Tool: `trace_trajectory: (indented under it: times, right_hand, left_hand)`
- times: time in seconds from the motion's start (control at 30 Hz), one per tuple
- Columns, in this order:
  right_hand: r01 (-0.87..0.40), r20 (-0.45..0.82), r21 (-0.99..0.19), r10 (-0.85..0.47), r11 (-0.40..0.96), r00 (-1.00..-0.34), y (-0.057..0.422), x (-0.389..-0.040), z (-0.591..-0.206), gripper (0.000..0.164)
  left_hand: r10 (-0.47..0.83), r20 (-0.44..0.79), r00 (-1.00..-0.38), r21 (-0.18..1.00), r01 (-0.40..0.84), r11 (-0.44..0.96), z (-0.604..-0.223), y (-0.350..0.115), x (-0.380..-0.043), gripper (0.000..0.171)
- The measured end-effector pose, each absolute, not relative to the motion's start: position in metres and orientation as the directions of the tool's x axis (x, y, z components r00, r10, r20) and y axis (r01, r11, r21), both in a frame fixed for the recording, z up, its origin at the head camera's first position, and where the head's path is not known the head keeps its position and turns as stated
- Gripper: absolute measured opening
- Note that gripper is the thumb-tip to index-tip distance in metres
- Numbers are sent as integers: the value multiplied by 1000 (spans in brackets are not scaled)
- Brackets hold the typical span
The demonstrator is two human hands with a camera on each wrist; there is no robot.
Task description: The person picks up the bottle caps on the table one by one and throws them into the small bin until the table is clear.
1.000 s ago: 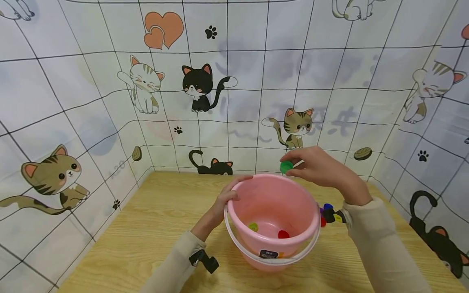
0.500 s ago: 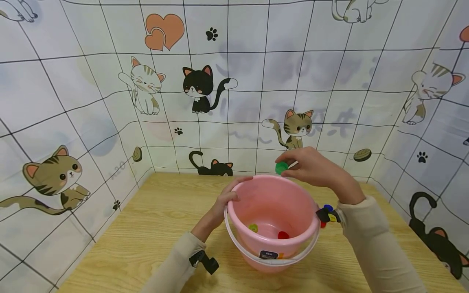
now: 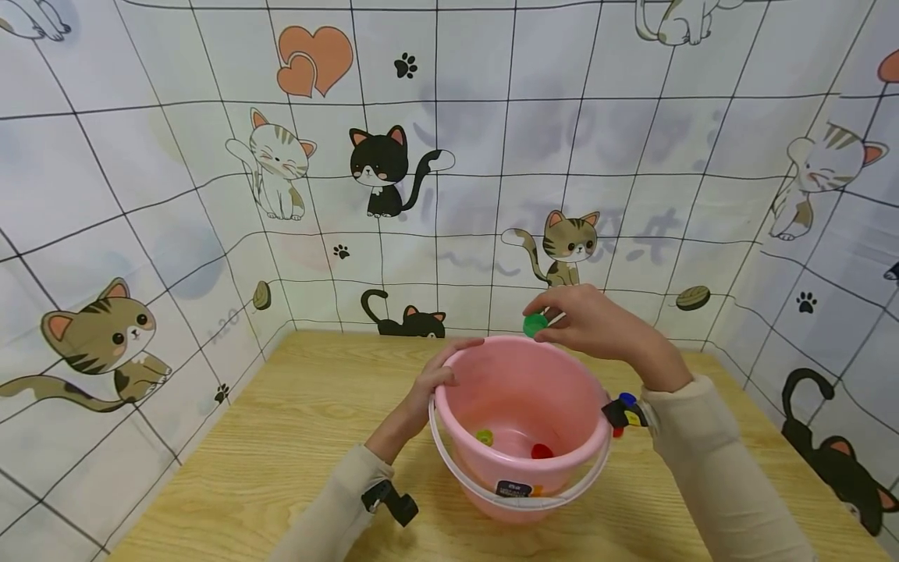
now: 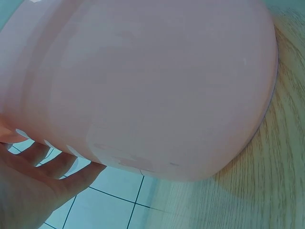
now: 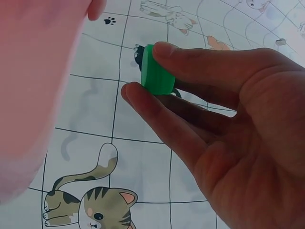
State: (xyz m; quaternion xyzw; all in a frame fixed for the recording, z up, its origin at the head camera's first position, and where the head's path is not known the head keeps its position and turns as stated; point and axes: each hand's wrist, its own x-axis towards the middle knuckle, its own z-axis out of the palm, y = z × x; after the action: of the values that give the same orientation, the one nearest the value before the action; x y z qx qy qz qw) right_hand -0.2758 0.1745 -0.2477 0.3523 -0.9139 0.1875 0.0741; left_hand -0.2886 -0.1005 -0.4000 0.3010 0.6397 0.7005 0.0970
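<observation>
A pink bucket (image 3: pixel 492 375) with a white handle (image 3: pixel 523 503) stands on the wooden table. My left hand (image 3: pixel 430 382) grips its left rim; in the left wrist view that hand's fingers (image 4: pixel 78 180) reach along the bucket's outside. Between thumb and fingertips, my right hand (image 3: pixel 597 324) pinches a small green bottle cap (image 5: pixel 159 74), just above the bucket's far rim. On the bucket's bottom lie a yellow-green cap (image 3: pixel 485 437) and a red cap (image 3: pixel 541 452).
Beyond the bucket's right side, a blue cap (image 3: pixel 627 399) and a red piece (image 3: pixel 618 432) show on the table (image 3: pixel 281 437), partly hidden by the black wrist camera (image 3: pixel 621 414). A cat-print cloth (image 3: pixel 463 257) hangs around the table's back and sides.
My right hand has moved slightly left with the green cap, from the bucket's far right to over its far rim. The left hand and the bucket have stayed put.
</observation>
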Motion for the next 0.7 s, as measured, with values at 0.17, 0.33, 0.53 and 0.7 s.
trace_trajectory:
  times: [0.17,0.33,0.53,0.7]
  right_hand:
    - [-690,260,-293,-640,662,-723,172,-278,-247,33]
    - [-696,252,-302,-649,652,-718,172,-280,-246,32]
    - [-693,227,-310,-657,651,-719,170,-283,-245,31]
    - [-697,218,-314,-666,644,-714,168,-284,-248,30]
  left_hand:
    - [521,299,-800,954,255,-156,-400,-101,-289,75]
    - [522,303,-797,953,267,-145,-399,-100,-291,75]
    - [522,306,-796,952,270,-147,-399,-100,-290,75]
    - [525,308,-794,951,269,-152,-401,-101,-290,75]
